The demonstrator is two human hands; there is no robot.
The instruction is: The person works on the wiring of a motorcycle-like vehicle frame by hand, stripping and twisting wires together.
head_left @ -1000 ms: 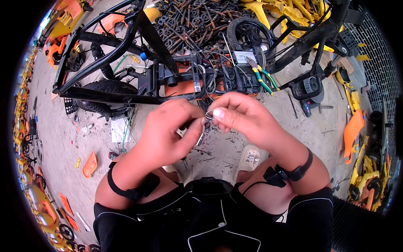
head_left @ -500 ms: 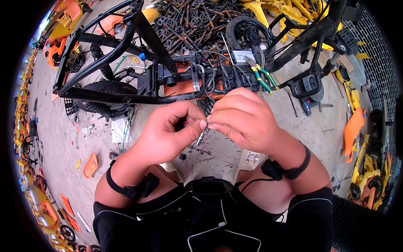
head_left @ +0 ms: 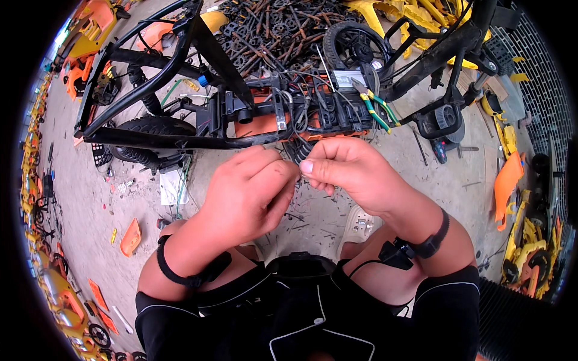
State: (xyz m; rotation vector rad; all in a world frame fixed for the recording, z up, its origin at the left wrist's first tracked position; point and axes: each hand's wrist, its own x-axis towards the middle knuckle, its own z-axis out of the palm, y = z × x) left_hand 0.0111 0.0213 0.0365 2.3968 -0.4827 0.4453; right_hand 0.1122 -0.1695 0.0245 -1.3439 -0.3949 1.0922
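Observation:
My left hand [head_left: 250,192] is closed with its back toward me, its thumb and fingertips pinched together. Against its fingertips, my right hand [head_left: 349,174] pinches with thumb over a bent forefinger. Whatever runs between the two pinches is tiny and mostly covered by the fingers; the thin red wire seen in my left hand a moment earlier is hidden now. Just beyond my hands lies a black vehicle frame [head_left: 180,143] with a bundle of dark cables [head_left: 299,114] in its middle. Pliers with green and yellow handles [head_left: 374,107] rest on it.
Behind the frame is a heap of rusty crank parts [head_left: 271,36] beside a black wheel [head_left: 356,51]. Yellow panels [head_left: 415,18] are piled at the far right. An orange panel [head_left: 509,183] stands to the right, an orange piece [head_left: 130,237] lies left. A power tool [head_left: 441,151] sits right of the frame.
My left hand has rolled over so its back faces me, and the red wire went out of sight. My right hand has turned its thumb upward. Both stay fingertip to fingertip.

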